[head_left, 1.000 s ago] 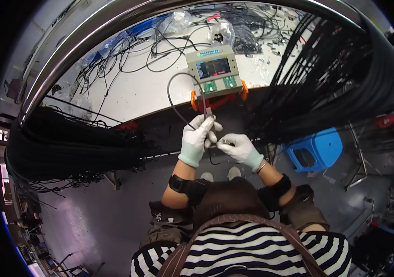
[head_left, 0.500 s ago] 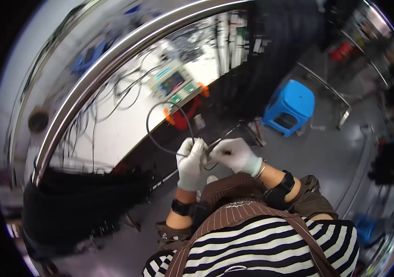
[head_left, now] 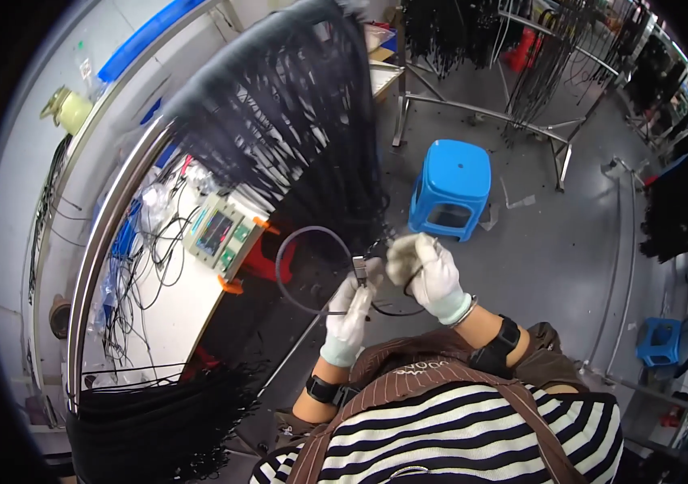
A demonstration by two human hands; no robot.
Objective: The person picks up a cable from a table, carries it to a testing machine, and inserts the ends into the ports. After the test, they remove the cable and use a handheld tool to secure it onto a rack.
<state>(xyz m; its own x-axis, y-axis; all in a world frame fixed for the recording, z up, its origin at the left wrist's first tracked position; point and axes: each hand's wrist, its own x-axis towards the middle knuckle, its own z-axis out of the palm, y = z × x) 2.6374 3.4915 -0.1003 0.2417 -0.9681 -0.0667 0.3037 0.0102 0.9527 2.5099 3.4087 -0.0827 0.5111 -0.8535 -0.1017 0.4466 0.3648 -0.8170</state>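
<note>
My left hand (head_left: 350, 319), in a white glove, is closed on a dark cable (head_left: 281, 256) that bends in a wide loop to its left. A silvery rectangular plug (head_left: 360, 269) sticks up from between its thumb and fingers. My right hand (head_left: 438, 284), also gloved, is closed a little to the right at about the same height. The cable's slack runs below and between both hands and up to the right one. Motion blurs the right fingertips, and the cable's end there is hard to make out.
A white bench (head_left: 168, 323) at the left carries a tester (head_left: 219, 234) with a screen and orange clamps. Black cables hang in thick bundles (head_left: 296, 105) from a metal rail (head_left: 110, 218). A blue stool (head_left: 455, 173) stands ahead, before a metal rack (head_left: 481, 113).
My view has turned, so the tester sits further left and lower. My hands have moved apart, and the silvery plug now shows above the left one. The cable loop stays in my left hand.
</note>
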